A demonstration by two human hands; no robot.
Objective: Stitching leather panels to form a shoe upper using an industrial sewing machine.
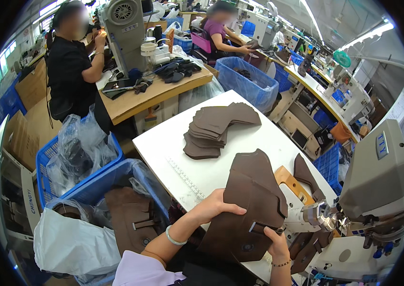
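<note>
My left hand [214,206] grips the left edge of a brown leather panel [252,190], its thumb lying on top. The panel is tilted over the near side of the white table [152,143]. It has a narrow strap with a pale metal-looking edge and a small round dark fitting. At the panel's lower right, my right hand [277,244] is closed on it, thumb beside the strap; the fingers beneath are hidden. Farther back on the table lies a fanned stack of brown leather pieces [211,126]. More brown pieces [305,174] rest right of the panel.
A grey sewing machine [378,176] stands close at my right. On the left are a blue crate [44,178] with plastic bags and a lined bin holding a similar brown panel [130,217]. Two people work at other benches; a blue bin [254,78] stands behind the table.
</note>
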